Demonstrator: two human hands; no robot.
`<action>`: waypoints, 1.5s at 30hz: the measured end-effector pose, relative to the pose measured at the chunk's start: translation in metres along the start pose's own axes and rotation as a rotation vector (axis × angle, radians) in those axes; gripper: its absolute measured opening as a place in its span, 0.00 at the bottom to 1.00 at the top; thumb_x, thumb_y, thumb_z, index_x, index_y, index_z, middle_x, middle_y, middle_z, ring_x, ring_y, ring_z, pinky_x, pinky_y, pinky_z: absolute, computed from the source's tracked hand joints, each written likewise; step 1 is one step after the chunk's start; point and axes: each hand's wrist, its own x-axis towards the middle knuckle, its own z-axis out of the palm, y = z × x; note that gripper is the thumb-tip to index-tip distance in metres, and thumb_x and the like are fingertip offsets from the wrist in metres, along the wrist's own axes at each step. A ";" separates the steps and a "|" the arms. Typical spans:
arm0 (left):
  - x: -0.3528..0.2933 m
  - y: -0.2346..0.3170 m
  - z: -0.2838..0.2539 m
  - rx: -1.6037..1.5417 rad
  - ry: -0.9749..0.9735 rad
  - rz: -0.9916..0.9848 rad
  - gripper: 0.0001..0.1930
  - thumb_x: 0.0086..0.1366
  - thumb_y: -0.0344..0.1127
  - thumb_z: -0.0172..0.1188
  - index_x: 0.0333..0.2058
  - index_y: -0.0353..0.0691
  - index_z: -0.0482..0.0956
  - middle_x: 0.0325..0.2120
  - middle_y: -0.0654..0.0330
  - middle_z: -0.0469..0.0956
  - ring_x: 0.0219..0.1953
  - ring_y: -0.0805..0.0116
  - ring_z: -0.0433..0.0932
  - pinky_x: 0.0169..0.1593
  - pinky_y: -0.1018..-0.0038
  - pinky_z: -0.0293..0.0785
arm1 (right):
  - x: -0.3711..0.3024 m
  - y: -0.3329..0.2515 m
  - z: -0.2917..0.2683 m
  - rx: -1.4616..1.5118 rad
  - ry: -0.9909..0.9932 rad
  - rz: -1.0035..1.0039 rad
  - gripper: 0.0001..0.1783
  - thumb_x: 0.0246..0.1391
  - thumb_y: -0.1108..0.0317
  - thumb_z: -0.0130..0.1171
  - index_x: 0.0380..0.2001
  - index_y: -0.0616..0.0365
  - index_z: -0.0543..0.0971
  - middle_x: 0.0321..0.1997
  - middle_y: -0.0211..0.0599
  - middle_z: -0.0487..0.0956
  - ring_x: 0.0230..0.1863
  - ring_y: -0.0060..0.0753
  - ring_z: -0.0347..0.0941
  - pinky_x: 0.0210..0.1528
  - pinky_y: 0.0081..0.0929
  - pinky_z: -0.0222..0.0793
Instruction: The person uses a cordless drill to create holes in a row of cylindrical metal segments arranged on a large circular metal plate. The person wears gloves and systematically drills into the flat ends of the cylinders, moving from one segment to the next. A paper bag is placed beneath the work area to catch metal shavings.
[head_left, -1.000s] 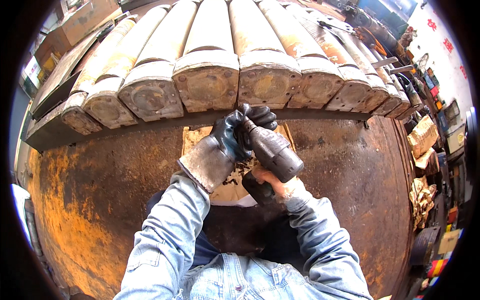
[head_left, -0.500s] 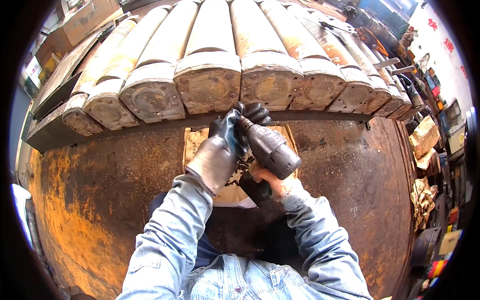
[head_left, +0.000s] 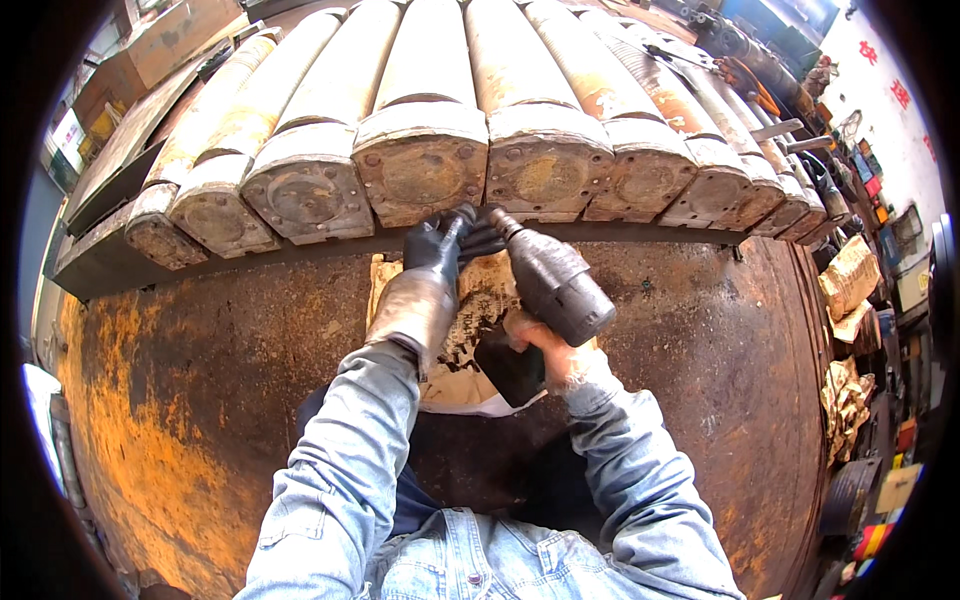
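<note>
My right hand [head_left: 545, 345] is bare and wrapped round the grip of a dark, grimy cordless impact wrench [head_left: 560, 285]. The wrench's socket nose [head_left: 505, 222] points away from me, toward the row of cylinders. My left hand [head_left: 430, 255], in a black glove with a pale, stained cuff, is just left of that nose. Between its fingers is a small dark bolt [head_left: 460, 218] with its head upward. Below my hands lies a brown cardboard sheet [head_left: 470, 320] with several small dark bolts [head_left: 462, 350] scattered on it, partly hidden by my arms and the wrench.
A row of large rusty cylinders with flat end caps [head_left: 420, 170] spans the far side on a dark beam [head_left: 350, 248]. Underneath is a rust-stained steel surface [head_left: 200, 400]. Crumpled brown paper [head_left: 845, 405] and assorted parts crowd the right edge. Pliers with orange handles [head_left: 755, 85] lie atop the cylinders.
My left hand has come off the wrench's nose and shifted left, and the bolt now shows in its fingers. The wrench has moved slightly right, uncovering more of the cardboard.
</note>
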 end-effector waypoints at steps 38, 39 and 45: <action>-0.048 0.025 -0.069 0.407 -0.103 0.183 0.14 0.65 0.29 0.66 0.49 0.33 0.81 0.42 0.57 0.84 0.43 0.70 0.82 0.48 0.73 0.79 | 0.081 0.004 0.017 0.007 0.316 -0.382 0.14 0.64 0.69 0.55 0.51 0.60 0.76 0.44 0.31 0.80 0.41 0.24 0.76 0.44 0.25 0.75; -0.046 0.024 -0.069 0.411 -0.114 0.181 0.14 0.65 0.29 0.67 0.49 0.33 0.81 0.42 0.57 0.84 0.42 0.70 0.82 0.48 0.73 0.79 | 0.080 0.006 0.018 -0.035 0.335 -0.403 0.14 0.64 0.69 0.55 0.51 0.60 0.76 0.44 0.31 0.80 0.41 0.24 0.76 0.44 0.25 0.75; -0.051 0.029 -0.068 0.337 -0.097 0.103 0.14 0.64 0.25 0.66 0.48 0.31 0.80 0.40 0.59 0.84 0.43 0.73 0.81 0.50 0.76 0.78 | 0.075 0.011 0.024 -0.082 0.323 -0.418 0.15 0.65 0.71 0.54 0.53 0.60 0.75 0.45 0.30 0.80 0.42 0.22 0.76 0.44 0.24 0.75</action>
